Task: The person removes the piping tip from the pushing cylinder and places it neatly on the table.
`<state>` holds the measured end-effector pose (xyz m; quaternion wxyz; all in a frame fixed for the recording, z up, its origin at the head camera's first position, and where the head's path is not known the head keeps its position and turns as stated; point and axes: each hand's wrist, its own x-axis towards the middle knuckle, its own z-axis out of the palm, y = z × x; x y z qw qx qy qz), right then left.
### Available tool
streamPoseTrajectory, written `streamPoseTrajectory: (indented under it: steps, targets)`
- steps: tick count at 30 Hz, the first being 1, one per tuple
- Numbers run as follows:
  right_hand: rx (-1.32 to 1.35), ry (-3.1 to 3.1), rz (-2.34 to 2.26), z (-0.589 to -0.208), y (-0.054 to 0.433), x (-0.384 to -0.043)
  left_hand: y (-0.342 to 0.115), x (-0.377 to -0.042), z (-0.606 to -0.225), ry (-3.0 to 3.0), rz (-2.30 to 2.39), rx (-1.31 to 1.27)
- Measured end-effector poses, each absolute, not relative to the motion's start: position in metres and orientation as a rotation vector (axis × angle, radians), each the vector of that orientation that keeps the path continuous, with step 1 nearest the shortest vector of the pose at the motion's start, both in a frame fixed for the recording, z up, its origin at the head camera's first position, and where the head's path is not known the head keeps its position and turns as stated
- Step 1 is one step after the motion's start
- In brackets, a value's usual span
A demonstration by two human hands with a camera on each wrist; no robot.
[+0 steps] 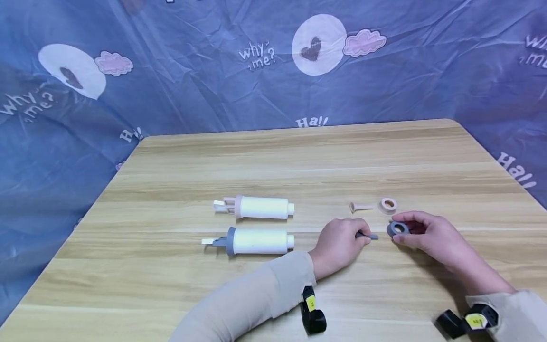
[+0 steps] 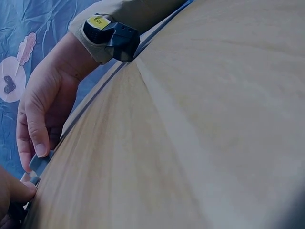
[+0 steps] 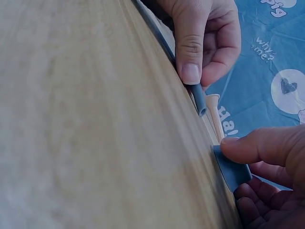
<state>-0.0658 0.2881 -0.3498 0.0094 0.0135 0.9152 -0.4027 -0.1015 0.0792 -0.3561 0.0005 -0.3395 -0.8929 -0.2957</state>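
Observation:
My left hand [image 1: 339, 243] pinches a thin grey-blue tube [image 1: 373, 236] between thumb and fingers, low over the table. In the right wrist view the tube's hollow tip [image 3: 200, 107] sticks out past the thumb; the hand hides its other end. To the right, my right hand [image 1: 440, 240] holds a grey-blue ring [image 1: 390, 230] by its side, thumb on the near side and fingers on the far side. A small gap separates tube and ring. Just beyond them lie a pink tube [image 1: 362, 207] with a flared end and a pink ring [image 1: 381, 205].
Left of my hands, two white cylinders lie on their sides: one with a pink collar [image 1: 238, 207], the other, nearer, with a grey-blue collar [image 1: 231, 241]. The wooden table [image 1: 171, 285] ends at a blue printed cloth [image 1: 192, 85] behind.

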Motion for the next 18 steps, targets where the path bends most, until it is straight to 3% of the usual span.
streamPoseTrajectory:
  steps: [13,18]
  targets:
    - [-0.053,2.869,-1.049,-0.328,0.29,-0.072,0.079,-0.104,-0.348,-2.854,-0.885,-1.035]
    - [-0.108,3.009,-0.964,-0.303,0.278,-0.076,0.06,-0.112,-0.32,-2.933,-0.913,-0.993]
